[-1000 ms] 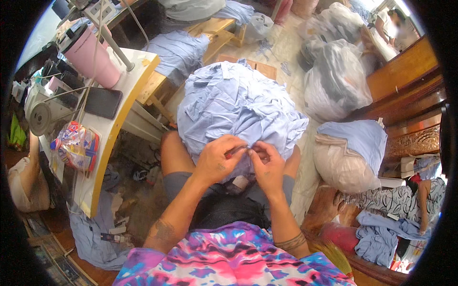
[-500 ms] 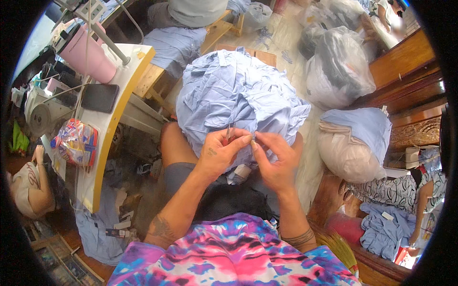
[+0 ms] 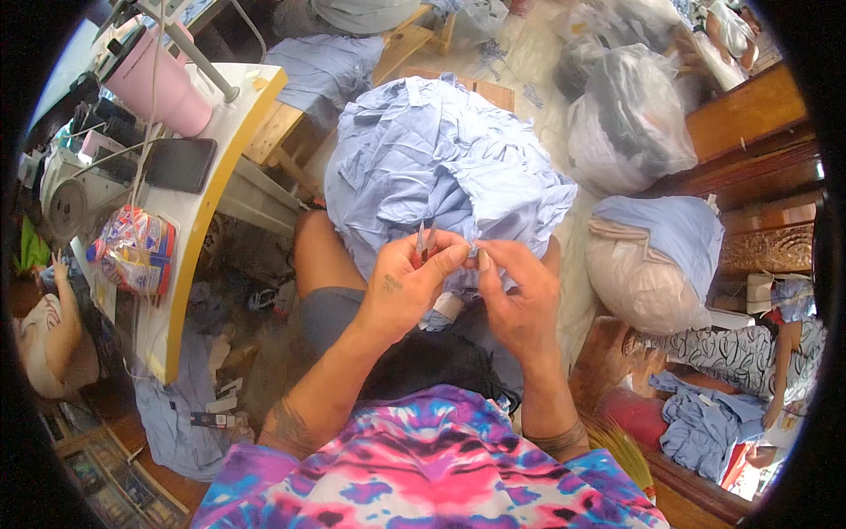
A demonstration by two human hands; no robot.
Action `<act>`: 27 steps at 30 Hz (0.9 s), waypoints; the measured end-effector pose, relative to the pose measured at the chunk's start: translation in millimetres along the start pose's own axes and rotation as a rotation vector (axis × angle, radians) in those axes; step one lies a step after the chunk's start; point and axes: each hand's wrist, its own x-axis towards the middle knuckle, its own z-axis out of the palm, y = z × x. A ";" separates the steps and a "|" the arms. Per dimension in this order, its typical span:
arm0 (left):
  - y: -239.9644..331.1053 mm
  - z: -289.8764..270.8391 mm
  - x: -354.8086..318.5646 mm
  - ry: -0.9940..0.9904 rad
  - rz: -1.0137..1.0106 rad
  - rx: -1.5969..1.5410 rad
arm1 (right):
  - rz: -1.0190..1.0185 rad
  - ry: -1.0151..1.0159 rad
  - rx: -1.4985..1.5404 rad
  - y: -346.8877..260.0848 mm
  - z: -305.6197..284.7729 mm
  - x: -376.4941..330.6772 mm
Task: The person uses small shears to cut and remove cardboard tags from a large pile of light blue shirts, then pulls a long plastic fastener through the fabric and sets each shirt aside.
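Two hands at the pale blue garment on my lap: left hand closed round small snips; right hand pinches the cloth's edge taut (for the blades).

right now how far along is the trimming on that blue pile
Done: cannot tell; no finished stack stands apart. In hand: the left hand holds small red-handled thread snips at a fold of the crumpled light blue fabric garment on the lap, which the right hand pinches. Left: more blue cloth lies on the wooden stool.
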 end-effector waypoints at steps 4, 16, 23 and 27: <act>5.5 -4.3 -2.0 -0.018 -0.082 -0.142 | 0.135 -0.009 0.158 -0.6 6.3 0.2; 2.7 -0.8 -8.3 0.043 -0.111 -0.194 | 0.547 -0.015 0.694 -2.1 20.4 -9.6; 4.0 0.5 -14.0 0.057 -0.102 -0.195 | 0.529 -0.043 0.738 -2.7 15.0 -10.8; 6.7 -2.3 -15.1 0.003 -0.104 -0.158 | 0.511 -0.173 0.734 5.8 4.3 -9.9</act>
